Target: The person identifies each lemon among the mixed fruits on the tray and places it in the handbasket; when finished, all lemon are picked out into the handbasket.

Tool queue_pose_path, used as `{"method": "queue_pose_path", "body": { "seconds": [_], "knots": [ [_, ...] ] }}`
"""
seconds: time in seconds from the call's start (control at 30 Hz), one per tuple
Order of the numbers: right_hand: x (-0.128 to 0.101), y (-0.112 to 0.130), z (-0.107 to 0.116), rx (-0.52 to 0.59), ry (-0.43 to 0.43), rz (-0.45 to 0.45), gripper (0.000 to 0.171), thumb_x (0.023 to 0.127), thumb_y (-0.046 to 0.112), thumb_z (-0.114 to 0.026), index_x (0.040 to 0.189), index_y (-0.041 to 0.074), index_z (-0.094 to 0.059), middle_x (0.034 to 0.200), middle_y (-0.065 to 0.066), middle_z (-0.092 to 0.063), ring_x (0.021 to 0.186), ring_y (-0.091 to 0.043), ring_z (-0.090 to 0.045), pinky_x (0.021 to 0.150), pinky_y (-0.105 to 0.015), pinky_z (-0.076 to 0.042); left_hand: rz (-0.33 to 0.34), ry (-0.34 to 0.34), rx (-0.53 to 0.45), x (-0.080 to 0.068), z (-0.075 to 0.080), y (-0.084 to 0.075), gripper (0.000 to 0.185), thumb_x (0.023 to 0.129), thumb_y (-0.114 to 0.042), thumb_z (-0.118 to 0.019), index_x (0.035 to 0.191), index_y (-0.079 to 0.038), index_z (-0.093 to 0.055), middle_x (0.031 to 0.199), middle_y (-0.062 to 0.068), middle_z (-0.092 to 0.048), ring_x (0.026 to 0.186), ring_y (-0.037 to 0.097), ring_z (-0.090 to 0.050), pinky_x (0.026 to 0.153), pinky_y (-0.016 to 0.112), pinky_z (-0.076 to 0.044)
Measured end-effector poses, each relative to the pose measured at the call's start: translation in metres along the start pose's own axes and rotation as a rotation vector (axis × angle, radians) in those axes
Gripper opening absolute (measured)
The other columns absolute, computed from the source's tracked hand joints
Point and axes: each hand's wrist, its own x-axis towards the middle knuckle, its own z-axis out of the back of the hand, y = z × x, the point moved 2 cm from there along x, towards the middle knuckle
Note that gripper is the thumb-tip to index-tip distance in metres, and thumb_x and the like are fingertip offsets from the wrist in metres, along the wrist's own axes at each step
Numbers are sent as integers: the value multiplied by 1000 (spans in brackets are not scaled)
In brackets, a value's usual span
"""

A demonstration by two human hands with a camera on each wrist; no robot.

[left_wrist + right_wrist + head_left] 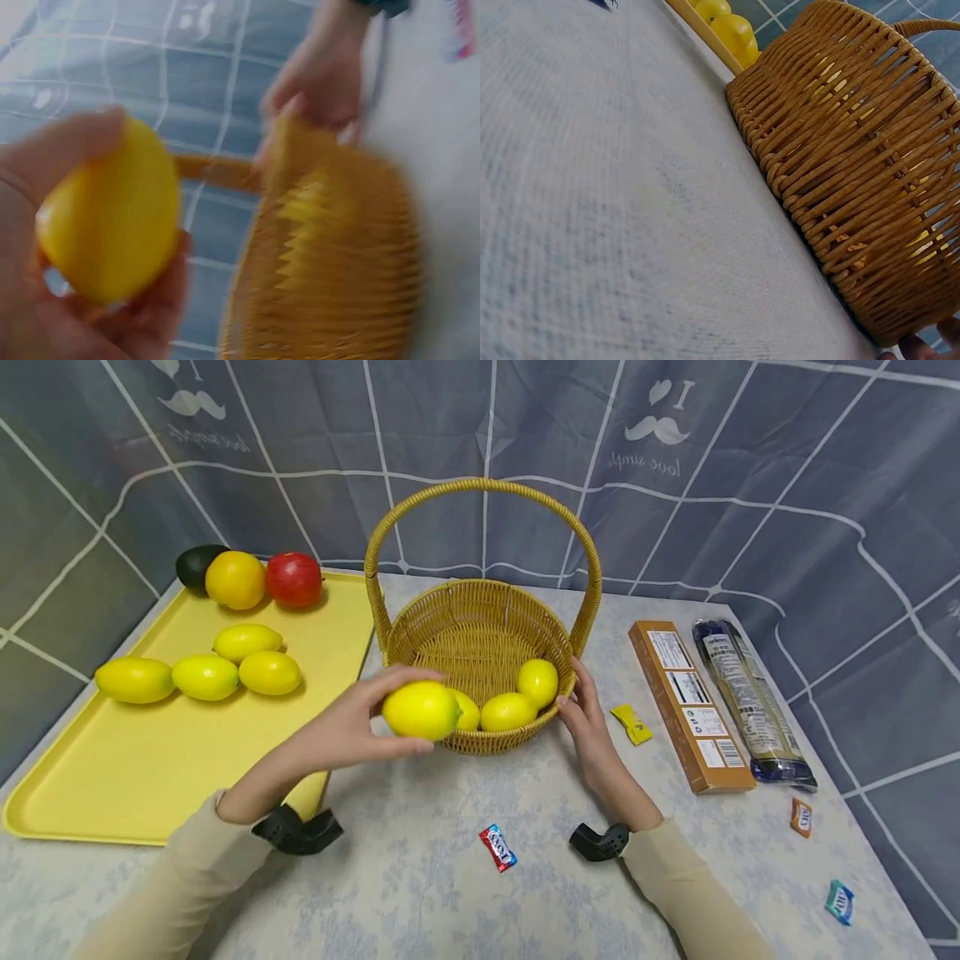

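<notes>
My left hand (345, 722) grips a yellow lemon (420, 710) just in front of the basket's front left rim. The left wrist view shows the thumb on one side of the lemon (120, 217) and fingers round the other. Against the right side of the wicker basket (486, 744), my right hand (600, 752) holds the rim near the foot of the handle. Inside, three lemons (508, 712) lie along the front and right, one partly hidden by the held lemon. In the right wrist view, only fingertips (951, 330) show beside the basket wall (840, 150).
At left, a yellow tray (225, 768) bears several lemons (206, 677), an orange (236, 580), a red fruit (295, 580) and a dark green fruit (197, 567). Right stand a brown box (690, 710) and a plastic-wrapped package (750, 702). Small wrapped candies (498, 847) are scattered about.
</notes>
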Motion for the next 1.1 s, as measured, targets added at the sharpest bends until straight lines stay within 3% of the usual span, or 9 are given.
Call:
{"method": "queue_pose_path", "body": {
  "seconds": [0.13,0.23,0.33,0.47,0.57,0.83,0.9,0.97,1.1],
  "knots": [
    [0,1,0,-2,-1,-8,58,99,18,-42,150,24,-16,152,-3,-11,136,-17,-16,107,-42,-21,31,-32,128,44,10,11,59,76,-18,-80,128,-10,-55,123,9,-51,105,24,-47,82,42,-43],
    [0,0,-1,-1,0,-11,59,98,18,-42,151,23,-16,152,-4,-11,136,-18,-17,107,-41,-22,68,24,205,69,3,28,59,77,-21,-79,129,-8,-54,125,12,-52,106,26,-48,84,42,-42],
    [-1,2,-1,-5,-5,-1,59,98,17,-43,150,24,-16,152,-4,-11,136,-17,-17,106,-41,-23,105,95,184,86,-7,39,58,78,-24,-78,129,-8,-54,125,10,-53,104,25,-50,84,40,-43],
    [-1,3,-2,-14,-5,8,60,97,17,-43,150,24,-16,152,-4,-11,136,-18,-16,106,-43,-22,218,185,73,95,-16,47,58,80,-26,-75,131,-12,-52,123,7,-54,102,24,-50,84,38,-42],
    [-1,3,-2,-23,-7,11,60,97,18,-44,150,24,-17,152,-3,-11,136,-19,-15,106,-44,-22,291,243,54,97,-19,50,60,84,-27,-71,137,-12,-47,127,8,-51,107,24,-48,88,38,-40],
    [-1,2,1,-14,-14,7,60,97,17,-43,150,23,-16,152,-4,-12,136,-19,-18,106,-43,-22,231,330,150,100,-22,51,50,93,-10,-57,140,-2,-42,140,16,-41,126,30,-37,102,42,-30],
    [-1,3,0,-14,-11,8,60,97,17,-43,151,23,-16,152,-5,-12,136,-20,-17,107,-44,-22,185,282,165,98,-20,48,47,94,-9,-57,138,-1,-44,139,15,-43,127,29,-37,102,40,-30],
    [0,4,-1,-15,-10,10,60,97,17,-43,150,23,-16,153,-4,-11,136,-20,-17,107,-44,-22,103,174,171,92,-15,40,43,94,-10,-57,135,-1,-49,137,13,-47,126,27,-40,102,39,-31],
    [0,2,1,-16,-5,8,59,98,18,-42,150,23,-17,153,-2,-12,136,-19,-16,107,-43,-21,-95,-160,101,66,9,17,32,91,-3,-59,123,0,-60,124,10,-58,117,22,-49,97,36,-38]
  ]
}}
